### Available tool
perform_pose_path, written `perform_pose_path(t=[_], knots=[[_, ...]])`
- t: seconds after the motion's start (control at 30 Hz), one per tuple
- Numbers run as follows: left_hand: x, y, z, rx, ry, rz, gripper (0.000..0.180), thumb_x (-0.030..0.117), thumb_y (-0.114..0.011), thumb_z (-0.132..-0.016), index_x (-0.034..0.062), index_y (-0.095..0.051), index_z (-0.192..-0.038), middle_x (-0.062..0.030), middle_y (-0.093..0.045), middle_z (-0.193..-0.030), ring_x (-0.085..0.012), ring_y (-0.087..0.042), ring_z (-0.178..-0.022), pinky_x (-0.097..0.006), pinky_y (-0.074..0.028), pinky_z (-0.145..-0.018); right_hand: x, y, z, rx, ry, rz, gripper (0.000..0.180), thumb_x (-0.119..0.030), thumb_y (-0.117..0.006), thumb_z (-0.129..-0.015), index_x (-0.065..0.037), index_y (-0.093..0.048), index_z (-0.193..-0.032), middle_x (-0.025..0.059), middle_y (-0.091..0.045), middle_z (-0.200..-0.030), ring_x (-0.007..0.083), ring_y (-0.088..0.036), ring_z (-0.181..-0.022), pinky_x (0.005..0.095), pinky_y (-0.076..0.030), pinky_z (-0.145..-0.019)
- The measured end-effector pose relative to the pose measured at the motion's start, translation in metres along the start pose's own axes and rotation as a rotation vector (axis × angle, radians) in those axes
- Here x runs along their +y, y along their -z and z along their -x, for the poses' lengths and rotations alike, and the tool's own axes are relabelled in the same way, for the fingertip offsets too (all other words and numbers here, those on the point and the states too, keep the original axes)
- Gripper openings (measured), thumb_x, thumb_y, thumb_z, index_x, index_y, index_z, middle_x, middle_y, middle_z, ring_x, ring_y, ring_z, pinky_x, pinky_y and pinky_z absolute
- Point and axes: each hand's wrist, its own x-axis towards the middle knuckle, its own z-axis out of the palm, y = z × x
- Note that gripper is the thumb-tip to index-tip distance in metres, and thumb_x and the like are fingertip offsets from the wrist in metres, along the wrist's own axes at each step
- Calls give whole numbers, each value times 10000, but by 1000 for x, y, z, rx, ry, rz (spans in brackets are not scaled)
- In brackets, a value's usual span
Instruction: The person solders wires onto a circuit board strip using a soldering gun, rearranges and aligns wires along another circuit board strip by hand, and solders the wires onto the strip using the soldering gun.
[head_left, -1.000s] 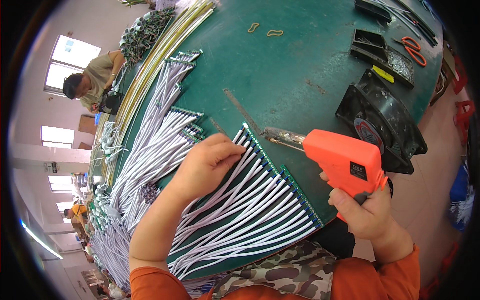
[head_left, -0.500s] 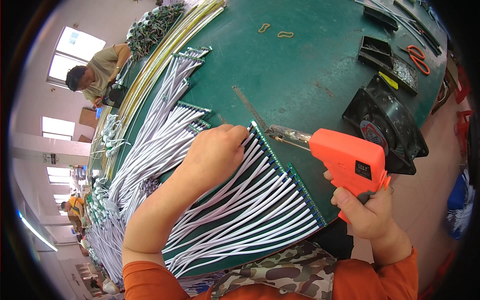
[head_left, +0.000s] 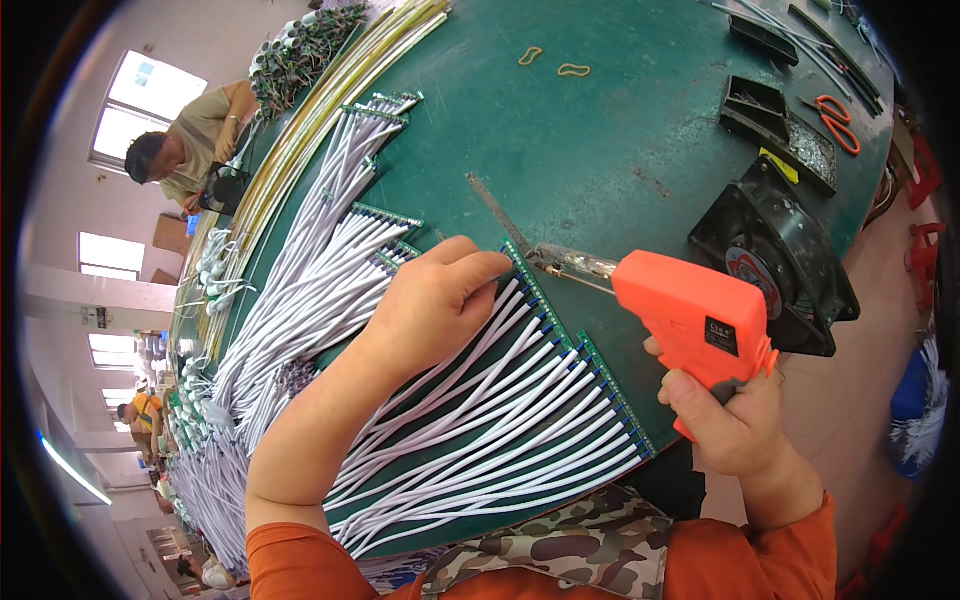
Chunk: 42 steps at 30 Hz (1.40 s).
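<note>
Now your left hand (head_left: 435,305) presses flat, fingers (head_left: 480,268) loosely spread, on the white wires (head_left: 480,400); at three o'clock, your right hand (head_left: 730,420) grips the orange soldering gun (head_left: 690,315) on the table (head_left: 600,150).

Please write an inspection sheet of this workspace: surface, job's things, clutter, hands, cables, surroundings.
Surface: green round table, worn marks.
Job's things: orange soldering gun, tip at green strip of boards.
Clutter: black fan, black trays, orange scissors, two rubber bands.
Hands: left hand presses on the wires by the strip; right hand has its grip on the gun's handle.
Cables: white wires in rows, more bundles at left.
Surroundings: seated person, windows.
</note>
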Motion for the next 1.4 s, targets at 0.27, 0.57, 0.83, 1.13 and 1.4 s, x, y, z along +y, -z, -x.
perform_pose_path(t=[0.27, 0.57, 0.83, 1.13, 1.4], knots=[[-1, 4, -8, -119, -62, -95, 242, 12, -681, -818, 59, -722, -1051, -119, -627, -862, -324, -651, -781, -409, -536, -694, -1, 0, -6, -76, -30, 64, 499, -29, -650, -911, 61, -516, -1383, 156, -675, -1242, 182, -662, -1096, 323, -518, -946], [1, 7, -18, -159, -29, -115, 238, 22, -649, -797, 56, -733, -1016, -126, -628, -863, -329, -646, -770, -418, -532, -685, 2, 1, -8, -88, -27, 131, 451, -77, -683, -912, 45, -556, -1328, 130, -682, -1113, 205, -679, -948, 324, -530, -842], [1, 7, -21, -153, -44, -109, 226, 29, -648, -785, 49, -739, -990, -128, -629, -841, -337, -647, -749, -425, -533, -671, 6, -2, -8, -38, -22, 130, 392, -119, -722, -913, 31, -584, -1248, 125, -674, -1039, 226, -676, -875, 338, -528, -785], [5, 8, -24, -169, -24, -117, 215, 41, -641, -781, 42, -737, -974, -136, -632, -842, -349, -652, -762, -435, -534, -680, 9, 2, -11, -109, 58, 242, 415, -135, -708, -923, 37, -577, -1277, 146, -683, -1067, 264, -707, -931, 355, -547, -827], [5, 8, -26, -177, -19, -117, 222, 38, -635, -772, 31, -734, -970, -141, -632, -838, -350, -651, -762, -435, -535, -684, 10, -2, -10, -56, 57, 157, 415, -98, -709, -913, 39, -568, -1278, 151, -687, -1067, 269, -713, -906, 355, -550, -803]])
